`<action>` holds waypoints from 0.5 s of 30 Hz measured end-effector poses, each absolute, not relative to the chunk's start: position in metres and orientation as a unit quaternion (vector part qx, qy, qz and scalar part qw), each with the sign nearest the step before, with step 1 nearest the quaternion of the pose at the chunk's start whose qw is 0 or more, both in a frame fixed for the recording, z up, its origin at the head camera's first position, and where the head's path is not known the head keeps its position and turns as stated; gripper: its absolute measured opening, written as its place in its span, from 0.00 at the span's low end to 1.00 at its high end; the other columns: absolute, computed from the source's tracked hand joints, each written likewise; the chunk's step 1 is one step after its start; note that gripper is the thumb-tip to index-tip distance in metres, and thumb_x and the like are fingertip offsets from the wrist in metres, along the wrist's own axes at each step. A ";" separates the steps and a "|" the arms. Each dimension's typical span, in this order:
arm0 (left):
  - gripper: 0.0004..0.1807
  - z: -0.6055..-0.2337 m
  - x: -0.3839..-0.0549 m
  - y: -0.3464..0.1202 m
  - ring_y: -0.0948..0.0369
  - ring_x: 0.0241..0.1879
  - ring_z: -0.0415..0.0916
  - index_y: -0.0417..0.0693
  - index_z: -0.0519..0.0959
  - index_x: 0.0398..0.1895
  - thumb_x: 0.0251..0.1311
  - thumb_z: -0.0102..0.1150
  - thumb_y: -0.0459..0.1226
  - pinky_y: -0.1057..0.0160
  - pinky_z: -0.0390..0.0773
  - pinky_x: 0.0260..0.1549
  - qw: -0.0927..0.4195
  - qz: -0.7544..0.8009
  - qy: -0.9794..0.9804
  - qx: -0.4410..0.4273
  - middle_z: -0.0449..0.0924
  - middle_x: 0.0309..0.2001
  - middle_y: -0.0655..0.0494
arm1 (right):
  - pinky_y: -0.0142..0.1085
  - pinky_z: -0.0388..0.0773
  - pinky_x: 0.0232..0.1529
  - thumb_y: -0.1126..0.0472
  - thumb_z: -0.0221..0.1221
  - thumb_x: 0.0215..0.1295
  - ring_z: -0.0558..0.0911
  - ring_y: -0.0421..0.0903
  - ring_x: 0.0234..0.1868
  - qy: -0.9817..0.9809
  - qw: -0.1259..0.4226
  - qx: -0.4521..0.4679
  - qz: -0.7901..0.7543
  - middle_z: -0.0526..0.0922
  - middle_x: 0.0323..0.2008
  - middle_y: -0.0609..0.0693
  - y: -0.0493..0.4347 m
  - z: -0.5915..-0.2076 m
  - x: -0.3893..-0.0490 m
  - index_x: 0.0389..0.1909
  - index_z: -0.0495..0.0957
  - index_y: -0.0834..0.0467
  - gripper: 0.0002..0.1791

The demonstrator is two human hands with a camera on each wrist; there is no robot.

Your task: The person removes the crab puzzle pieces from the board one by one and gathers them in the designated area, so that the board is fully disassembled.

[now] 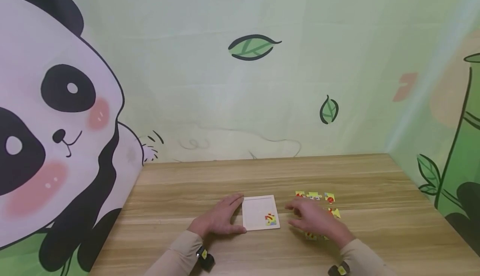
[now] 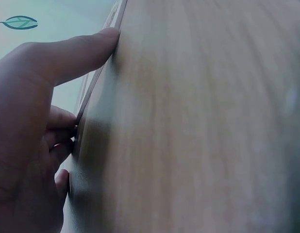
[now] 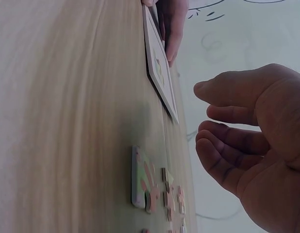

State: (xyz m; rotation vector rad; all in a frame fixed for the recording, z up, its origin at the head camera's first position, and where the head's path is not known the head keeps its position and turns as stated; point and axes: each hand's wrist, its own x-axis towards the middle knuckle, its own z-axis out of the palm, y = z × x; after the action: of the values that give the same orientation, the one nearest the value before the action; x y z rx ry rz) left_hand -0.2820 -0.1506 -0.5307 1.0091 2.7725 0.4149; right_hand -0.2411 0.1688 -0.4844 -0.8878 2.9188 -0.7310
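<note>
A white square puzzle tray (image 1: pixel 258 212) lies flat on the table. One colourful jigsaw piece (image 1: pixel 270 220) sits in its near right corner. My left hand (image 1: pixel 221 217) holds the tray along its left side, thumb at the near corner and fingertips at the far one. In the left wrist view the left thumb (image 2: pixel 87 56) touches the tray's edge. My right hand (image 1: pixel 315 217) hovers just right of the tray, above loose jigsaw pieces (image 1: pixel 329 197). In the right wrist view its fingers (image 3: pixel 232 141) are loosely bent, apart from the thumb, with nothing between them.
Several loose yellow, red and green pieces (image 3: pixel 145 182) lie right of the tray, some hidden under my right hand. The wood-grain table (image 1: pixel 180 184) meets a wall cloth (image 1: pixel 180 80) printed with a panda and leaves at its back edge.
</note>
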 end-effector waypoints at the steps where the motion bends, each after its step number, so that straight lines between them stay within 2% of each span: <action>1: 0.54 -0.531 -0.282 -0.151 0.51 0.74 0.52 0.41 0.55 0.75 0.53 0.61 0.64 0.51 0.57 0.73 0.082 0.141 0.927 0.338 0.53 0.76 0.47 | 0.37 0.80 0.38 0.60 0.67 0.56 0.79 0.43 0.38 0.929 0.007 -0.284 -0.238 0.83 0.40 0.51 0.168 -0.485 -0.241 0.48 0.81 0.62 0.19; 9: 0.55 -0.530 -0.283 -0.151 0.51 0.74 0.51 0.41 0.54 0.75 0.53 0.60 0.65 0.50 0.56 0.73 0.090 0.143 0.927 0.335 0.52 0.76 0.48 | 0.33 0.78 0.35 0.60 0.68 0.54 0.76 0.41 0.36 0.927 0.013 -0.289 -0.238 0.82 0.39 0.50 0.160 -0.492 -0.246 0.49 0.80 0.62 0.21; 15: 0.55 -0.530 -0.282 -0.151 0.50 0.74 0.53 0.40 0.55 0.74 0.53 0.61 0.64 0.50 0.58 0.72 0.078 0.143 0.924 0.345 0.54 0.75 0.46 | 0.34 0.78 0.36 0.61 0.68 0.53 0.76 0.42 0.37 0.928 0.007 -0.292 -0.231 0.81 0.41 0.51 0.154 -0.492 -0.244 0.51 0.80 0.62 0.23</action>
State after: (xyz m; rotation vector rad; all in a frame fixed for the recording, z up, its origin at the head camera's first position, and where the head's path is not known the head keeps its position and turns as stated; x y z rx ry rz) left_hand -0.2821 -0.1511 -0.5303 1.0334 2.7685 0.4276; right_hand -0.2441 0.1538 -0.4920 -0.9145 2.9021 -0.7231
